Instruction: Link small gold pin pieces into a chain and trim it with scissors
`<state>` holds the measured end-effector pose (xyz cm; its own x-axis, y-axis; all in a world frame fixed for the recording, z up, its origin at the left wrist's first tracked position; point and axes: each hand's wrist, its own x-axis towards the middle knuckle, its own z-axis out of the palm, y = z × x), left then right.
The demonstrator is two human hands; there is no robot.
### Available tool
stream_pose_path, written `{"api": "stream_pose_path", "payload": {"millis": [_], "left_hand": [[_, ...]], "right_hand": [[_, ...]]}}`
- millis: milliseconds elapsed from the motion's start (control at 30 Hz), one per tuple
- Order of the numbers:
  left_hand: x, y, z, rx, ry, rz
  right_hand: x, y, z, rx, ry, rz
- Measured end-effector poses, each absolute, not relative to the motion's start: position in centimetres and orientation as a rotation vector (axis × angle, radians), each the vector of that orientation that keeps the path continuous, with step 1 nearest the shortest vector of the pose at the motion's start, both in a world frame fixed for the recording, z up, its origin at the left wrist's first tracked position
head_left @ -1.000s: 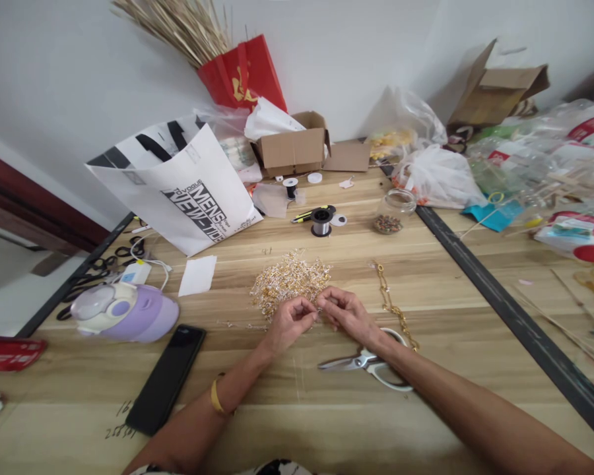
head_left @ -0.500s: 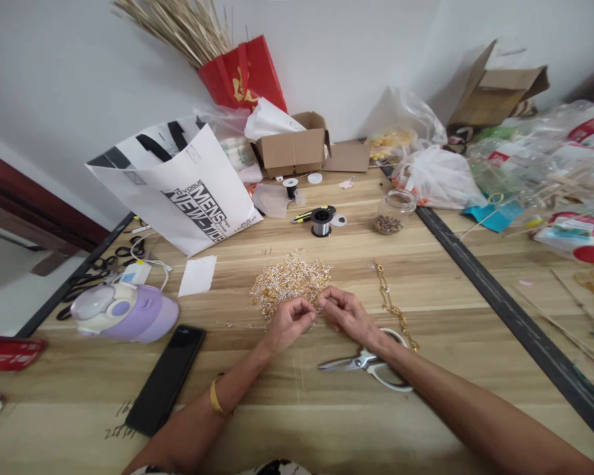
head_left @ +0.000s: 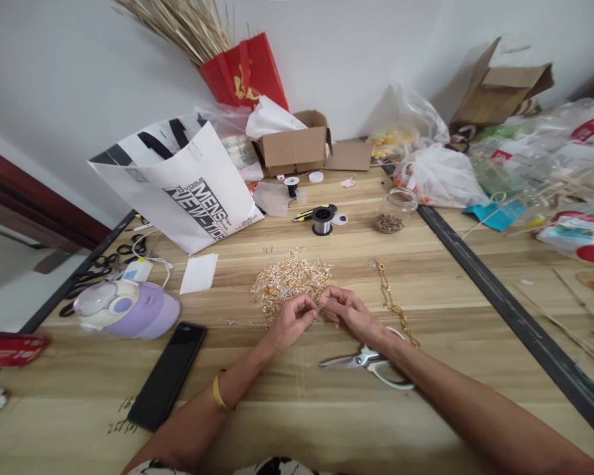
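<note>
My left hand (head_left: pixel 294 320) and my right hand (head_left: pixel 344 307) meet at the near edge of a heap of gold and silver beaded strands (head_left: pixel 287 277). Both are closed in a pinch, fingertips almost touching. Whatever sits between the fingers is too small to make out. A thin strand trails from the heap to the left of my left hand. Under my right forearm lie white-handled scissors (head_left: pixel 354 359), partly covered, their blades pointing left. Right of my right hand, a gold chain (head_left: pixel 387 297) is stretched out on the wooden table (head_left: pixel 257 409).
Behind the heap stand a wire spool (head_left: pixel 322 221), a utility knife (head_left: pixel 304 214) and a glass jar of beads (head_left: pixel 390 214). A black phone (head_left: pixel 168 376) and a purple device (head_left: pixel 133 310) lie left. A white paper bag (head_left: pixel 178 191), cardboard box (head_left: pixel 294 150) and plastic bags (head_left: pixel 438 175) line the back.
The view has shifted very slightly. Both hands stay pinched together at the same place by the heap, with only tiny finger movement.
</note>
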<state>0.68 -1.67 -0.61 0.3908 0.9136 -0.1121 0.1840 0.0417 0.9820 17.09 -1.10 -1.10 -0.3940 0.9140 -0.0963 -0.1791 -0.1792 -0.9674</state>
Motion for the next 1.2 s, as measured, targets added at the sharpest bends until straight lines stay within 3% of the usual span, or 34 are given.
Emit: {"api": "stream_pose_path", "payload": {"millis": [333, 1200], "left_hand": [[0.7, -1.7, -0.2, 1.520, 1.058, 0.740], [-0.4, -1.7, -0.5, 1.634, 1.012, 0.679]], "right_hand": [[17.3, -0.9, -1.9, -0.851, -1.132, 1.809], [17.8, 0.0, -0.9, -1.056, -1.308, 1.673]]}}
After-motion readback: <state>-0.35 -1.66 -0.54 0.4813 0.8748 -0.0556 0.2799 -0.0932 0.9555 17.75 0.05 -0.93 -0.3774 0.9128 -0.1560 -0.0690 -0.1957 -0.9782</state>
